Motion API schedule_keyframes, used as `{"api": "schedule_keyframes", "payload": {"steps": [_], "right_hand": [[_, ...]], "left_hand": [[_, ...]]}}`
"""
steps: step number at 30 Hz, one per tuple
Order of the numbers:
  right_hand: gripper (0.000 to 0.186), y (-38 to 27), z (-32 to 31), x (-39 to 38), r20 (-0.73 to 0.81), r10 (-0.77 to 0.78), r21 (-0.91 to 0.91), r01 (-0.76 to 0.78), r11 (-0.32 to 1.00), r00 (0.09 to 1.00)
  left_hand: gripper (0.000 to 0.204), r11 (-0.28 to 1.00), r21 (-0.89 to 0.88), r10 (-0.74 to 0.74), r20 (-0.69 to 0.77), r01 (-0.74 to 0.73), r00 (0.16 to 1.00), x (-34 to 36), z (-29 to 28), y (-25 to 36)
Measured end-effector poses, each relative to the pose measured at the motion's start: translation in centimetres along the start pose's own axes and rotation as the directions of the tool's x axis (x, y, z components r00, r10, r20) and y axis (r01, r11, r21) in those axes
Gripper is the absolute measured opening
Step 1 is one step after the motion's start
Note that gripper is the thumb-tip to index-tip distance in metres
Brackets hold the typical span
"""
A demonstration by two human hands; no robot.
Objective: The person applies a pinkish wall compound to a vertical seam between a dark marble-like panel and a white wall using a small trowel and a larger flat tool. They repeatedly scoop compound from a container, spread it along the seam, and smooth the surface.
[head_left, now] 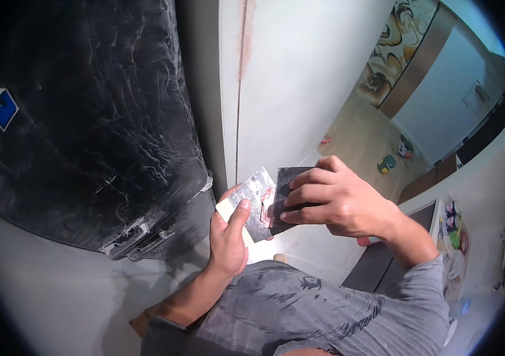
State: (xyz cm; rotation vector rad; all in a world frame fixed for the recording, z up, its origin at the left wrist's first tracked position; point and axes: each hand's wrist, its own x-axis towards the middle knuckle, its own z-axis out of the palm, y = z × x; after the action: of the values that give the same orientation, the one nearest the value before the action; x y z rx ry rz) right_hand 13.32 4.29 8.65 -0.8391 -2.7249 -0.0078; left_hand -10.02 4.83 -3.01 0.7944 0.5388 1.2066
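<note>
My left hand (227, 240) grips a flat metal putty scraper (251, 194) by its pale cream edge, with the thumb across its face. Reddish-pink putty (266, 207) is smeared along the scraper's right side. From the right, my right hand (350, 204) holds a dark, square-cornered flat blade (285, 177), its fingers spread over the face and the thumb hidden. The dark blade's left edge meets or overlaps the smeared side of the scraper. Both tools are in front of my chest, near the foot of a white wall edge (288, 77).
A thin vertical seam runs down the wall edge, with a pinkish patch (246, 35) near the top. A large dusty black, film-covered panel (74, 118) stands close on the left. Beyond on the right, a green bucket (386, 164) sits on the floor. Shelves (439, 237) hold small items.
</note>
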Motion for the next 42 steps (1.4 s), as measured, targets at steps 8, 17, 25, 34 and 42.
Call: {"api": "schedule_keyframes", "payload": {"steps": [8, 17, 25, 34, 42], "right_hand": [[0.054, -0.2, 10.1, -0.4, -0.595, 0.199, 0.483, 0.148, 0.863, 0.779], [0.042, 0.8, 9.5, -4.7, -0.441, 0.794, 0.897, 0.172, 0.408, 0.419], [0.058, -5.4, 11.3, -1.5, 0.102, 0.869, 0.958, 0.188, -0.217, 0.483], [0.057, -3.9, 8.8, 0.7, -0.113, 0.894, 0.945, 0.325, -0.038, 0.434], [0.037, -1.9, 7.0, -1.3, -0.579, -0.056, 0.293, 0.272, 0.917, 0.813]], "left_hand": [[0.037, 0.909, -0.341, -0.223, 0.091, 0.240, 0.971, -0.1, 0.1, 0.0], [0.043, 0.987, -0.086, 0.132, -0.049, -0.136, 0.990, 0.3, -0.3, 0.2], [0.046, 0.780, 0.365, 0.561, -0.049, -0.508, 0.826, 0.0, 0.3, -2.1], [0.045, 0.557, 0.633, 0.544, 0.210, -0.537, 0.813, -3.2, -0.5, -3.1], [0.042, 0.960, -0.279, -0.006, 0.009, 0.008, 1.000, -2.3, 0.1, 0.3]]}}
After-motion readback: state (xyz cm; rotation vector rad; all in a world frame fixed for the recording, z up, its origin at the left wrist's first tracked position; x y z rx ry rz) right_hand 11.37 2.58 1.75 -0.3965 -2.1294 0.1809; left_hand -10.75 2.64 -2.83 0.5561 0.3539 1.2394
